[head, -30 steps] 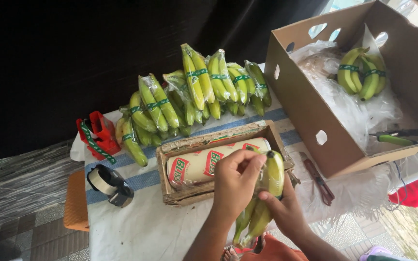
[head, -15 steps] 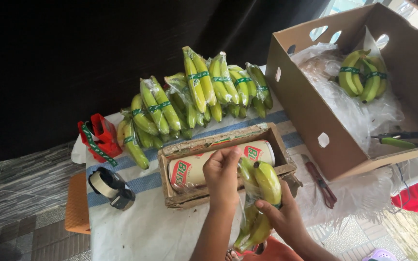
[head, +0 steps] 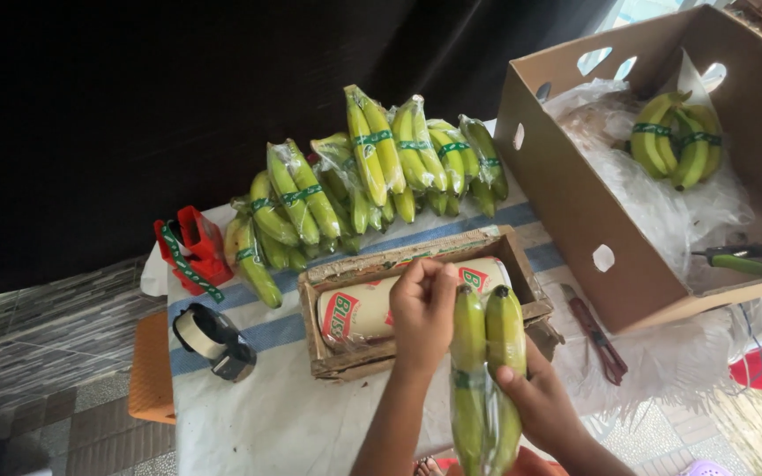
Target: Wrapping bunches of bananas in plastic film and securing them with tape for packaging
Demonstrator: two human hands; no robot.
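Both hands clasped a bagged bunch of green bananas (head: 485, 370) held upright over the table's near edge: the left hand (head: 422, 310) pinched its top, fingers closed, and the right hand (head: 540, 401) gripped its lower side. Just behind stood a shallow wooden tray (head: 337, 275) holding a roll of bags (head: 368, 310). Bagged banana bunches (head: 372, 176) lay beyond, and a cardboard box (head: 575, 203) stood to the right.

Bench (head: 249, 414) draped in white paper over a blue-striped cloth, carrying bagged green banana bunches (head: 372, 176), red tape dispenser (head: 191, 247), tape roll (head: 209, 339), wooden tray (head: 416, 304), red-handled knife (head: 597, 335), open cardboard box (head: 575, 194)
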